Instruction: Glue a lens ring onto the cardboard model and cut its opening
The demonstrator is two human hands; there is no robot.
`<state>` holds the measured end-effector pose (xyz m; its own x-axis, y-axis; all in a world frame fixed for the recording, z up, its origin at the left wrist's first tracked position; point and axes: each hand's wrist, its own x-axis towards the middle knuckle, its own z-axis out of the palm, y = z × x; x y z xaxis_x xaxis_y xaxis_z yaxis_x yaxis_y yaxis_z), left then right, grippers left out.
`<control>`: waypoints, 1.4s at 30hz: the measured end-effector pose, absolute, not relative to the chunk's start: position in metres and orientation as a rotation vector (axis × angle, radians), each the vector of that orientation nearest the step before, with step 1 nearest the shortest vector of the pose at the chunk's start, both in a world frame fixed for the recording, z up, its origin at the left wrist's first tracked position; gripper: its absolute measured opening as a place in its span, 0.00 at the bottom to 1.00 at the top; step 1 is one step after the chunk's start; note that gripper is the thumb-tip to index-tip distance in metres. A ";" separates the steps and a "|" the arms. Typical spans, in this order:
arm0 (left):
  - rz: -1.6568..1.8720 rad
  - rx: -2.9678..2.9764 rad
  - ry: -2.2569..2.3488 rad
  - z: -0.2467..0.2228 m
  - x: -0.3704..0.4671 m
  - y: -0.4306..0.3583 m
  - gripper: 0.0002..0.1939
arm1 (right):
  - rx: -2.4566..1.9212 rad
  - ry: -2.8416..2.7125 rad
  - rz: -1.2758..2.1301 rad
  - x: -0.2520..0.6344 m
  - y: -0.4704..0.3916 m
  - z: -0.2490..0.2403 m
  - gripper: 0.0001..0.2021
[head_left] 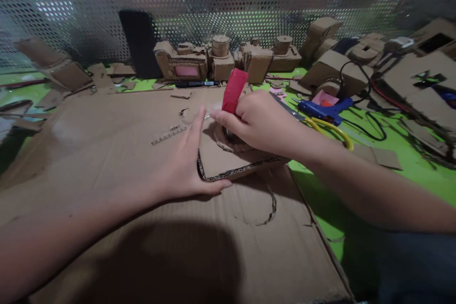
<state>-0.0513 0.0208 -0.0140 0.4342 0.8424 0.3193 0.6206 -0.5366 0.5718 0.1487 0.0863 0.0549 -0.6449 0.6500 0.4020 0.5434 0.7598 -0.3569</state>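
Note:
A small cardboard box (213, 161) with raw corrugated edges lies on a large cardboard sheet (107, 152). My left hand (185, 166) holds its near left corner, fingers stretched along the left side and thumb along the front edge. On top of the box is a round cut with a layered cardboard ring (224, 140). Gripped in my right hand (258, 116) is a red-handled knife (235, 89), its handle tilted up; the lower end points down inside the ring, and my fist hides most of it.
Right of the box lie yellow-handled scissors (331, 130) and a blue glue gun (326, 110) with its cable. A black marker (197, 84) and cardboard camera models (181, 64) line the back, before a perforated metal screen (199, 14). A corrugated strip (168, 136) rests on the sheet.

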 end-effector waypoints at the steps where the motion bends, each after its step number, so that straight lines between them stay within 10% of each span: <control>1: 0.823 2.320 1.251 -0.013 -0.050 0.020 0.71 | -0.896 -2.461 0.270 0.148 0.086 0.055 0.25; 8: 0.919 2.352 1.335 -0.015 -0.053 0.018 0.76 | -0.828 -2.415 0.224 0.152 0.086 0.060 0.24; 21: 0.873 2.661 1.114 0.000 -0.061 0.021 0.33 | -0.465 -2.442 0.449 0.162 0.096 0.042 0.29; 42: 0.910 2.792 1.069 -0.013 -0.067 0.021 0.32 | -0.707 -2.307 0.389 0.157 0.082 0.039 0.32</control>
